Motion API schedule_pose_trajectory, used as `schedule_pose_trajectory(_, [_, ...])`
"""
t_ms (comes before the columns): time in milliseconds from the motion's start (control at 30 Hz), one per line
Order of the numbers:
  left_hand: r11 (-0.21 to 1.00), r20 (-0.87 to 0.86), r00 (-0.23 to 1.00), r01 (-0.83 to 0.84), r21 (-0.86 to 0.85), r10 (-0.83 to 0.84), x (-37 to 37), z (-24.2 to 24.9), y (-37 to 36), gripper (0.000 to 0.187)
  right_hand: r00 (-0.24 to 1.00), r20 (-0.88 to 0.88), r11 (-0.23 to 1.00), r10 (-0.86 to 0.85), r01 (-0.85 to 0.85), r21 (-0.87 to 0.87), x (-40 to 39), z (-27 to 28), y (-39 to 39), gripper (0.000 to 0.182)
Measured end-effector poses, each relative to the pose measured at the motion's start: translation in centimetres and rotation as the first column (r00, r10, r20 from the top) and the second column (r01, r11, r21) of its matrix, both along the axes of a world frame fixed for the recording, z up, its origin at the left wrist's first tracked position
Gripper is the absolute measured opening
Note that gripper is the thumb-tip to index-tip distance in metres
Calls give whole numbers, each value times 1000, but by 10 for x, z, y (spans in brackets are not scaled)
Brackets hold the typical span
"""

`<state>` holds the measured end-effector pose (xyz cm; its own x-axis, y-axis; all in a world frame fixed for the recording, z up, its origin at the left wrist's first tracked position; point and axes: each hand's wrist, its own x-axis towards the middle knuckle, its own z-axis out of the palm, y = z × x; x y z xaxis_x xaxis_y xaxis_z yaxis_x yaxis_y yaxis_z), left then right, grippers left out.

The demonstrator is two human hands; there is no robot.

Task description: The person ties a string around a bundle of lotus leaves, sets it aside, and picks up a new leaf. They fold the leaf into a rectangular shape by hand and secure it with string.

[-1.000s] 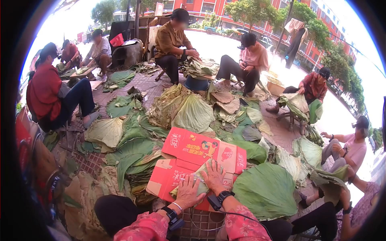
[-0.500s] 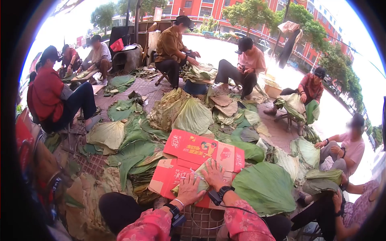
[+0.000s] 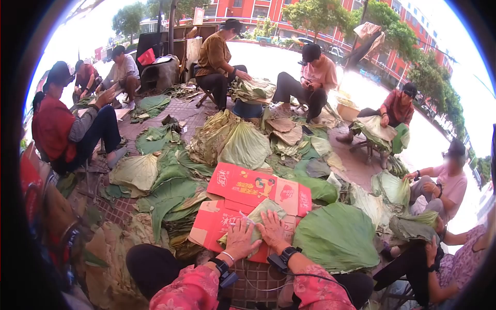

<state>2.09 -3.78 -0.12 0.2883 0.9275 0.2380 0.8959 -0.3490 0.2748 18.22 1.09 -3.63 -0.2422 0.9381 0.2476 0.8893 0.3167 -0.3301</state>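
Both of my hands press on a folded pale-green leaf that lies on a flattened red cardboard box in front of me. My left hand rests flat on the leaf's left part, fingers stretched forward. Beside its fingertips is a thin whitish strip that I cannot make out. My right hand lies flat on the right part, fingers spread. Most of the leaf is hidden under the hands. Just right of the cardboard lies a large round green leaf.
Piles of big leaves cover the paving ahead. More leaves are heaped at the left. Several people sit around on low stools, handling leaves; one at the right is close by. A cable runs along my right sleeve.
My right hand has slid slightly back toward me, and more of the leaf shows flat beyond its fingertips. My left hand stays on the leaf. A person in red at the left has raised a hand.
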Motion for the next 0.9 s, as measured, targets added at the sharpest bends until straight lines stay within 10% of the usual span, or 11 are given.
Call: schedule_pose_trajectory(900, [997,-54,998,-27,-67,23,-3,6,-14,72,997,75,997,-18,23,-69,1,3,-1,57])
